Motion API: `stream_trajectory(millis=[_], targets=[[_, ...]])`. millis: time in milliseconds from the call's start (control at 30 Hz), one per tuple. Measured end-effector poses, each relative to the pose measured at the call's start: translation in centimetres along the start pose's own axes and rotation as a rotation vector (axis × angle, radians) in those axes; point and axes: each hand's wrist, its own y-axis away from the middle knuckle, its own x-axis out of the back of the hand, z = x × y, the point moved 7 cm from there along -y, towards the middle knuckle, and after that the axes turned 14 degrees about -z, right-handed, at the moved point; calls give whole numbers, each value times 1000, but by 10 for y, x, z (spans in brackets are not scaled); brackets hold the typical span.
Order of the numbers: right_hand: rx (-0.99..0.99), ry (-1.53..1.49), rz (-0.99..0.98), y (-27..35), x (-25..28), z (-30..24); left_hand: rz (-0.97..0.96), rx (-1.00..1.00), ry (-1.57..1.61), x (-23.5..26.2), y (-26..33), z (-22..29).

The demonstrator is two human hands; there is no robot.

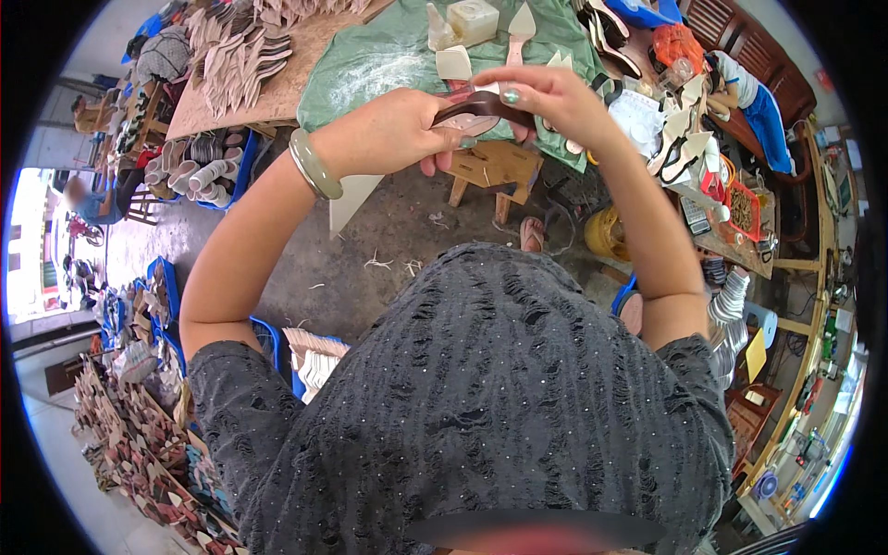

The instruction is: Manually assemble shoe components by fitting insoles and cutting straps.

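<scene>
In front of me, over the near edge of the green-covered table, I hold a dark brown curved shoe part with a paler underside. My left hand, with a pale bangle at its wrist, is closed round the left end, the thumb lying along it. The fingers of my right hand bend over the right end, with the index and middle fingers near its top. Part of the piece and some fingertips are hidden behind the hands. Just beyond lie a pale insole-shaped piece and a cream block-like piece.
The green cloth bears white powder, a plastic tub and a bottle. A wooden stool stands below. Shoe parts crowd the left table, right bench and floor bins. A yellow bucket stands right; people are further off.
</scene>
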Motion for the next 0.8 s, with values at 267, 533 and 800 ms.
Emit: stream_trajectory(millis=[267, 533, 800], targets=[[254, -480, 287, 17, 32, -17, 71, -117, 264, -7, 9, 14], [304, -665, 465, 18, 18, -8, 346, -519, 682, -8, -1, 14], [207, -559, 533, 14, -2, -8, 707, -735, 905, 8, -9, 10]])
